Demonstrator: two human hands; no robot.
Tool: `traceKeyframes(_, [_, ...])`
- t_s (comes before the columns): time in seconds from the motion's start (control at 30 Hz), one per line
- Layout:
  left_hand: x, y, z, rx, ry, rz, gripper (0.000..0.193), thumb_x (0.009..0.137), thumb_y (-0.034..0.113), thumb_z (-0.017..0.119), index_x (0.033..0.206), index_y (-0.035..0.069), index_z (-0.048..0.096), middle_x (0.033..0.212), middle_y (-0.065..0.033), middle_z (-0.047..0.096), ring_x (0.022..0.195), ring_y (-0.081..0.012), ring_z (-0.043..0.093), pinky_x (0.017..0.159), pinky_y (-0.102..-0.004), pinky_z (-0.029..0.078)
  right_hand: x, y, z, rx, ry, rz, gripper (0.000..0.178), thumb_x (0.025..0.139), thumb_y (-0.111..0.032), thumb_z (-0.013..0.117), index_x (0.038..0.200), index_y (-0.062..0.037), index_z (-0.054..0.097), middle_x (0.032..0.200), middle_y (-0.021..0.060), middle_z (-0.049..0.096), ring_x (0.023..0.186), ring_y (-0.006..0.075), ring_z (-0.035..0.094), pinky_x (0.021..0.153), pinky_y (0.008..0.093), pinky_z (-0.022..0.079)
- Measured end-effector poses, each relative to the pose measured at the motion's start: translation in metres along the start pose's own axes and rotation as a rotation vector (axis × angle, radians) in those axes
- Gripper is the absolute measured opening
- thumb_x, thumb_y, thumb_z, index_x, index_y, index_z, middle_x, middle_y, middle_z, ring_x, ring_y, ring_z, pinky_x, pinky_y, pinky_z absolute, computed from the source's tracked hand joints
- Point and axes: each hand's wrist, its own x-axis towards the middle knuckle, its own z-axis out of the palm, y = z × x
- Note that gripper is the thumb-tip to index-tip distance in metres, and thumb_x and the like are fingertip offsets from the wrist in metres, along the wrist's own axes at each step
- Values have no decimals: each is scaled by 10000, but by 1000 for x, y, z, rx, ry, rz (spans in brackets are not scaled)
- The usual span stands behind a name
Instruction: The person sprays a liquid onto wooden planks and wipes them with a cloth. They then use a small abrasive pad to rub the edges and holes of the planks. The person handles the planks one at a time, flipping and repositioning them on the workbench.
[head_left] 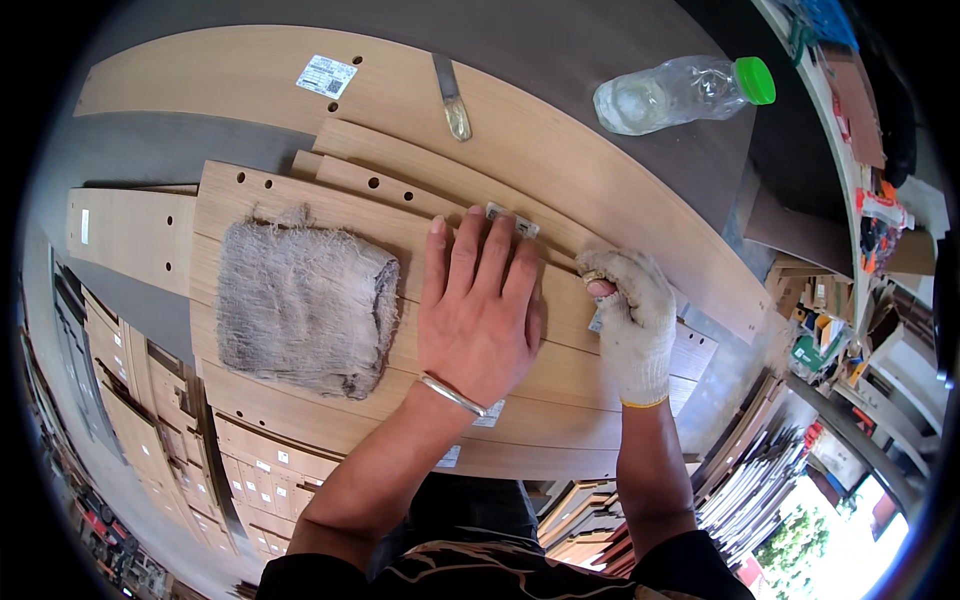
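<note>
My bare left hand [478,320], with a silver bangle at the wrist, lies flat on a group of light wooden boards [560,375]. Its fingers stretch forward, their tips near a small printed label [520,224]. On the right, my right hand [636,310] wears a whitish knit glove with the thumb tip bare. Those fingers are curled closed by the boards' right part; what they hold, if anything, is hidden. A folded, frayed grey cloth [305,305] rests on the boards left of my left hand.
Beyond the boards, a long curved board [230,65] carries a flat blade tool [453,100]. A clear bottle with a green cap [675,95] lies on the dark tabletop [560,40]. More boards [130,235] lie left; stacked panels [150,410] stand lower left. Cluttered shelving [860,200] lines the right.
</note>
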Motion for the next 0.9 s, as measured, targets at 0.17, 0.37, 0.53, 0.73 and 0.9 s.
traceKeyframes(0.17, [1,0,0,-15,8,-9,435,796,131,639,1218,26,610,1392,-164,567,1353,-398,473,1184,-606,283,1,-4,2,-19,-9,40,222,796,-17,697,1012,-53,735,938,101,719,876,331,625,829,422,493])
traceKeyframes(0.37, [1,-1,-1,-19,25,-1,407,821,174,661,1192,11,625,1357,-182,585,1348,-378,480,1190,-595,301,2,-5,5,-42,10,-29,227,779,6,694,992,-58,736,903,87,714,867,319,626,818,419,495])
traceKeyframes(0.53, [0,-1,-1,-39,40,-4,420,821,175,660,1206,11,621,1350,-177,585,1346,-375,481,1194,-590,301,2,-8,8,-105,15,-19,203,762,17,688,947,-64,717,886,80,706,865,320,626,822,426,492])
traceKeyframes(0.73, [0,0,0,-41,27,-7,429,809,162,653,1214,24,617,1360,-168,582,1344,-377,481,1192,-594,297,-1,-9,15,-200,69,-12,198,789,33,669,958,-65,707,904,80,701,850,311,630,813,421,494])
traceKeyframes(0.9, [1,2,0,-31,37,-2,428,816,173,661,1211,14,617,1364,-172,579,1350,-383,473,1200,-595,288,-3,-5,12,183,223,156,204,892,84,581,1030,-33,673,911,67,696,790,176,615,721,319,500])
